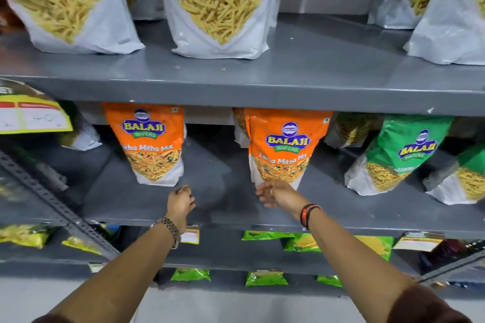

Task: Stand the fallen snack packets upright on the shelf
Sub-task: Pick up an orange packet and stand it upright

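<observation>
Two orange Balaji mix packets stand upright on the grey middle shelf (210, 207). The left orange packet (151, 141) is just above my left hand (181, 204), which hovers over the shelf with loose fingers and holds nothing. The right orange packet (284, 147) has its bottom edge right at the fingertips of my right hand (275, 194); whether the fingers touch it I cannot tell. Two green Balaji packets (399, 155) lean at the right of the same shelf.
Big white bags of yellow sev (217, 5) stand on the upper shelf (315, 65). A yellow price tag (31, 113) hangs at the left. A slotted metal upright (57, 204) crosses the left side. Lower shelves hold small green and yellow packets (265, 278).
</observation>
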The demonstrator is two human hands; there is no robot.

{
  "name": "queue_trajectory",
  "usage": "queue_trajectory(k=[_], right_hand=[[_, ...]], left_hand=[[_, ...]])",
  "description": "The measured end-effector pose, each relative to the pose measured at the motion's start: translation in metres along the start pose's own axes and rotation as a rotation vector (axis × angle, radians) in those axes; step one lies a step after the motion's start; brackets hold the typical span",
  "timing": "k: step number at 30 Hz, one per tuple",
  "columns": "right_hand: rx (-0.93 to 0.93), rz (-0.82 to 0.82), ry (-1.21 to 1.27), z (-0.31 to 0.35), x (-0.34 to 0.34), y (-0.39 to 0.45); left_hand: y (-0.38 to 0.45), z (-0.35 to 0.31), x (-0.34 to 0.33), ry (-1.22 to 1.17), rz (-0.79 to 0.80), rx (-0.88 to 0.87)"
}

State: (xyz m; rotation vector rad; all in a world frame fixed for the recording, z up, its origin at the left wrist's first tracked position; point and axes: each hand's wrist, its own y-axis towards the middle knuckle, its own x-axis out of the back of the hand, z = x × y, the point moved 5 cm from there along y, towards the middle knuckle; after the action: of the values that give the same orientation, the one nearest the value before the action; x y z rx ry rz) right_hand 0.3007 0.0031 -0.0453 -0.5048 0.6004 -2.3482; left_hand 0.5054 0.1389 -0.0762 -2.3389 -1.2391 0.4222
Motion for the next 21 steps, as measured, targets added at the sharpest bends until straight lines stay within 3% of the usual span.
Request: queue_trajectory(k=[8, 15, 18, 21], right_hand=[[0.184, -0.041, 0.063, 0.057, -0.109, 0.032], [0.260, -0.034, 0.000, 0.090, -0.195, 0.075], [0.309, -0.049, -0.021, 0.094, -0.216, 0.089], [0.325, -0.081, -0.027, 0.093, -0.227, 0.094]], left_hand=[[0.051, -0.054, 0.106, 0.226, -0.125, -0.215], [0.125, -0.088, 0.133, 0.531, 0.265, -0.357], [0.149, -0.093, 0.134, 0.723, 0.314, -0.344], [0.160, -0.096, 0.133, 0.769, 0.347, -0.364]])
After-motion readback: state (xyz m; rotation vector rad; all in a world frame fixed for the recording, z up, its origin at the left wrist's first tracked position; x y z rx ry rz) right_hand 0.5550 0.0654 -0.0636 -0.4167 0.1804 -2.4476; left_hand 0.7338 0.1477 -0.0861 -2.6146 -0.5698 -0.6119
